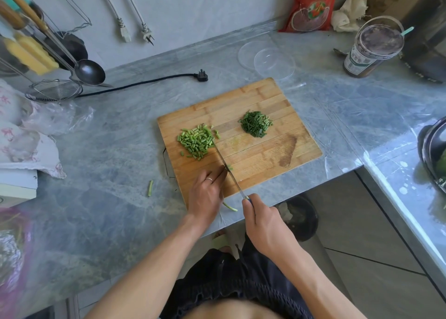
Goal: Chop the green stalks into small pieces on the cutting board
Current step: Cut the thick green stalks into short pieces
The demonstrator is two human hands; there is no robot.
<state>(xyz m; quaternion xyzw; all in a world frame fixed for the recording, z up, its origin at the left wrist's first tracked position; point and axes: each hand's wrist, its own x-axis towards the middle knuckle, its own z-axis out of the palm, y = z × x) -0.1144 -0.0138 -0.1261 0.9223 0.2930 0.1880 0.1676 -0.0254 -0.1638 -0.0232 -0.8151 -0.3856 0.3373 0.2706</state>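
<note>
Now | right hand grips knife on cutting board | left hand holds green stalks down, fingers curled | chopped pile beside blade

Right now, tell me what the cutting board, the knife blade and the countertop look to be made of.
Cutting board: likely bamboo or wood, matte, glued strips with visible grain and a dark stain.
Knife blade: looks like metal, thin, grey, slightly shiny.
Countertop: grey veined stone or stone-look surface, seemingly under a clear wrinkled film that catches the light; which one cannot be told.

Two chopped piles lie on the cutting board.
</note>
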